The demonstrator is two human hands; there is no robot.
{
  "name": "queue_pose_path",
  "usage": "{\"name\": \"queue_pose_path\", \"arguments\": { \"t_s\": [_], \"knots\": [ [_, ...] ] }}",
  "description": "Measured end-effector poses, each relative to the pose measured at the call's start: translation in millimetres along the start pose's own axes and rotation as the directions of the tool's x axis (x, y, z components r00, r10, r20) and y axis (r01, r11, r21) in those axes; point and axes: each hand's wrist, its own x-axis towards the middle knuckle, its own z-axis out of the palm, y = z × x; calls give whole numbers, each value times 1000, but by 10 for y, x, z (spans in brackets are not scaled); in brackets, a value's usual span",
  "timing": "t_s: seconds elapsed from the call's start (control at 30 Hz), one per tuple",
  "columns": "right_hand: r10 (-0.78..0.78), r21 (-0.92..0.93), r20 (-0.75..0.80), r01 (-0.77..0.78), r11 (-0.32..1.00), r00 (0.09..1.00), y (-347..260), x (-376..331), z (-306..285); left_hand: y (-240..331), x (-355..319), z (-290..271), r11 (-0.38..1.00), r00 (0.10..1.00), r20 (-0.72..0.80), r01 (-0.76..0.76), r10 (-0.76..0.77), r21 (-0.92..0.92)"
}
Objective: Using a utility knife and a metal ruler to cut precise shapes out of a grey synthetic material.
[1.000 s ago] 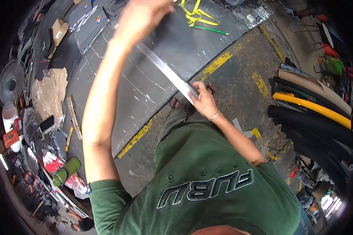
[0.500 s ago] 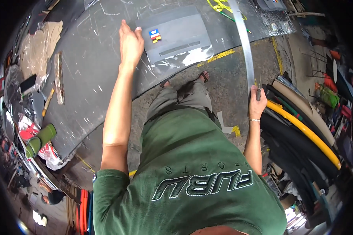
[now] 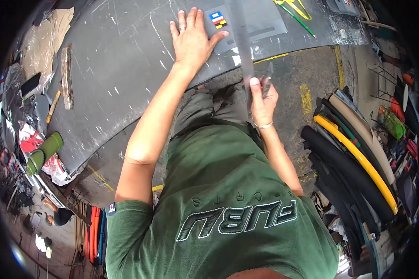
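My left hand (image 3: 191, 44) lies flat on the dark grey worktable (image 3: 121, 60), fingers apart, with its thumb at the left side of a flat grey sheet (image 3: 275, 22). That sheet carries a small coloured patch (image 3: 217, 20) and a long narrow slot. In my right hand (image 3: 264, 104), closed in front of the table edge, are a long metal ruler (image 3: 241, 44), smeared by motion, and a slim pointed tool with a grey ribbed handle (image 3: 266, 88), perhaps a knife. The ruler reaches away over the sheet. How the fingers wrap round both is partly hidden.
A green pencil (image 3: 302, 25) and yellow tape (image 3: 298, 8) lie right of the sheet. Farther left are a wooden strip (image 3: 67, 76), a phone (image 3: 30, 85) and a green roll (image 3: 44, 152). Rolls of material, one yellow (image 3: 358, 160), stand at my right.
My right hand has swung left with the ruler and pointed tool, bringing the ruler over the sheet. My left hand has moved right and spread its fingers. The view has shifted a little.
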Motion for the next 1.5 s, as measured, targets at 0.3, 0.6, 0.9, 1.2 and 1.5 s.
{"name": "queue_pose_path", "arguments": {
  "t_s": [0.3, 0.6, 0.9, 1.2, 1.5],
  "knots": [
    [271, -566, 71, -185, 803, 960, -55, 50, 35, -363, 146, -276, 941, 998, -22, -62, 58, -332],
    [-86, -440, 114, 128, 889, 990, -68, 46, 217, -501, 452, -361, 970, 932, 275, -206, 236, -132],
    [-139, -516, 197, 223, 827, 970, -67, 152, 274, -507, 418, -299, 965, 944, 214, -227, 251, -132],
    [-172, -440, 193, 242, 865, 966, -11, 222, 271, -462, 425, -336, 975, 953, 222, -182, 207, -128],
    [-156, -415, 197, 226, 881, 968, -9, 239, 294, -532, 418, -254, 975, 960, 173, -212, 222, -70]
  ]
}}
